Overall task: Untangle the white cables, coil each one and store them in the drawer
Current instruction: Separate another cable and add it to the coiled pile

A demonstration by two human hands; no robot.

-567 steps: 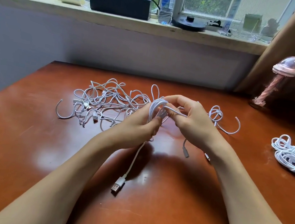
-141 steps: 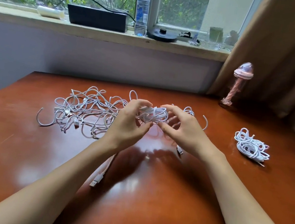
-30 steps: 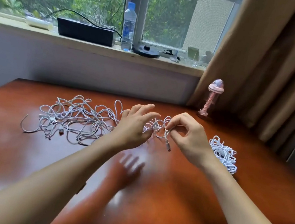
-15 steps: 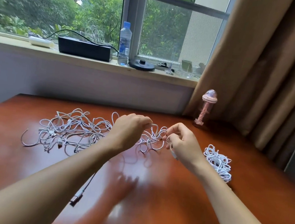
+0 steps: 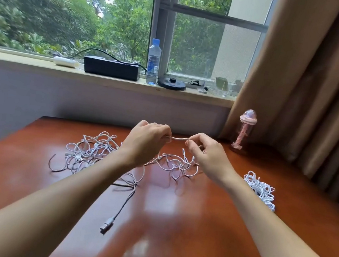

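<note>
While most of the tangle of white cables (image 5: 97, 155) lies spread on the tabletop (image 5: 175, 214) below and to the left of the hands, 1 short stretch of cable (image 5: 177, 138) runs nearly level in the air between them, above the far half of the tabletop. The left hand (image 5: 146, 141) has its fingers curled in, gripping 1 end of that stretch at its fingertips. The right hand (image 5: 206, 154) pinches the other end between thumb and forefinger, the remaining fingers loosely bent. From the hands, loops of cable drop to the wood just beneath, joining the loose strands that lie under the right hand. 1 strand trails from the tangle toward the near edge and ends in a USB plug (image 5: 107, 225) that lies flat on the wood, between the 2 forearms. A separate coiled bundle of white cable (image 5: 261, 187) rests on the tabletop just beside the right forearm, apart from the tangle.
</note>
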